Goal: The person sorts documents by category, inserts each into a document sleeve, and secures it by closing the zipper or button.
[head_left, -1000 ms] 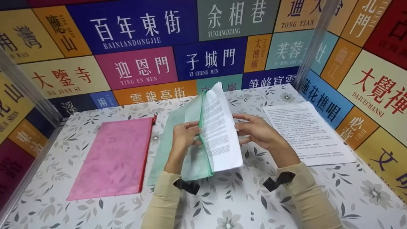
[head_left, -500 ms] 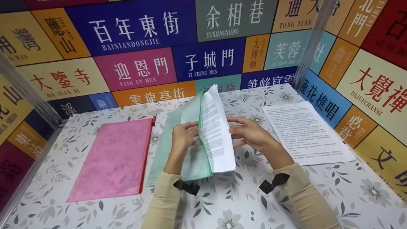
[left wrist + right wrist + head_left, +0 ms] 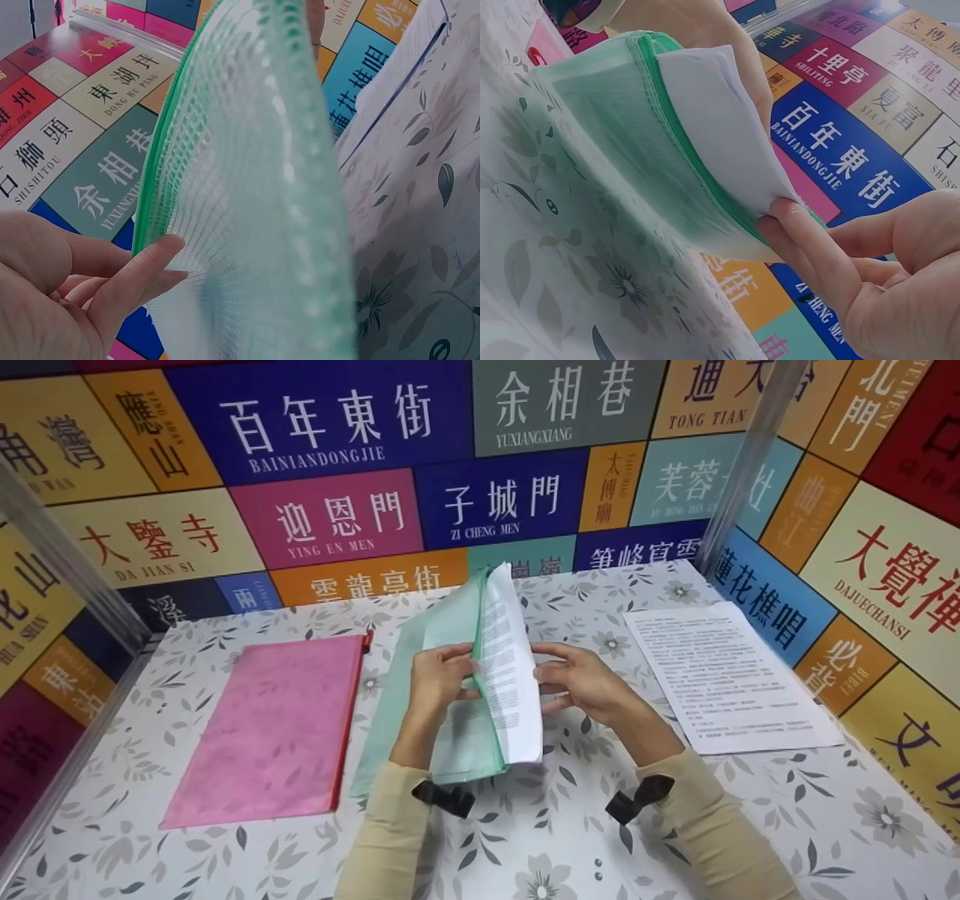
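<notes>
A green mesh zipper pouch (image 3: 442, 735) stands tilted up from the table, its zippered edge (image 3: 681, 142) parted. My left hand (image 3: 442, 675) pinches that edge between thumb and fingers, as the left wrist view shows close up. Out of the pouch's opening sticks a stack of printed paper sheets (image 3: 511, 690), most of its width inside the mesh. My right hand (image 3: 581, 679) pinches the outer edge of the sheets; in the right wrist view its fingertips (image 3: 784, 208) lie on the white back of the paper near the zipper.
A pink mesh zipper pouch (image 3: 270, 727) with a red zipper lies flat to the left. Another stack of printed sheets (image 3: 731, 682) lies flat at the right. Behind the flower-patterned table (image 3: 540, 840) rises a wall of coloured name panels (image 3: 322, 514).
My right hand has moved left with the sheets, which now sit deeper in the green pouch and show a narrower strip. The left hand keeps its hold on the pouch edge.
</notes>
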### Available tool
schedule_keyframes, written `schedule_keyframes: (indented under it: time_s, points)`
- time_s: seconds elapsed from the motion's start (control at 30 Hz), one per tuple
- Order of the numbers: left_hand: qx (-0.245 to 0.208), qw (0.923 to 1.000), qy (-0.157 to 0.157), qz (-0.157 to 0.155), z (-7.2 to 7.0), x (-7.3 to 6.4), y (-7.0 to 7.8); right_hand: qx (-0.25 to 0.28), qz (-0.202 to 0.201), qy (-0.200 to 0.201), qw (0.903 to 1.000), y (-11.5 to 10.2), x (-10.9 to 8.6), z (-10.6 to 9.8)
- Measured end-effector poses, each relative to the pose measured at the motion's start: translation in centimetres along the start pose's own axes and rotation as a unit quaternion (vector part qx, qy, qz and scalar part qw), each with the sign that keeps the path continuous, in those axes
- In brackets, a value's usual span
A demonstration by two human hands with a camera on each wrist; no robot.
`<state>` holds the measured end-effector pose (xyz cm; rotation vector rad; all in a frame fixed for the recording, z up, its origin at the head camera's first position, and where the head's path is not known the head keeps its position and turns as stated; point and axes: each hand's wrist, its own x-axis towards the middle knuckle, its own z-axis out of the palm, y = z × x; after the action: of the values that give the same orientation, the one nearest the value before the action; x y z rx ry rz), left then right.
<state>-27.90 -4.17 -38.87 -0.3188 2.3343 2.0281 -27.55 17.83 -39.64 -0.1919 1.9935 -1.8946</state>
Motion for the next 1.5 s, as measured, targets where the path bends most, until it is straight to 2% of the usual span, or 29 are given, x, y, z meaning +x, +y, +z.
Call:
schedule_keyframes:
  time_s: [0.43, 0.77, 0.93, 1.17, 1.5]
  points:
    - [-0.001, 1.0000, -0.004, -0.003, 0.0, 0.2, 0.1, 0.007, 0.007, -0.008, 0.9999, -0.9, 0.9, 1.3]
    - [-0.004, 0.9999, -0.010, 0.000, 0.0, -0.1, 0.3, -0.010, 0.015, -0.008, 0.9998, -1.1, 1.5, 2.5]
    - [-0.005, 0.9999, -0.015, 0.008, -0.1, 0.0, 0.2, -0.018, 0.016, -0.014, 0.9996, -1.1, 1.7, 2.7]
    - [-0.005, 0.9997, -0.018, 0.017, 0.0, -0.1, 0.2, 0.001, 0.020, -0.021, 0.9996, -0.7, 2.2, 3.4]
    - [0.005, 0.9997, -0.017, 0.016, 0.2, 0.0, 0.1, -0.008, 0.027, -0.008, 0.9996, 0.1, 3.0, 4.1]
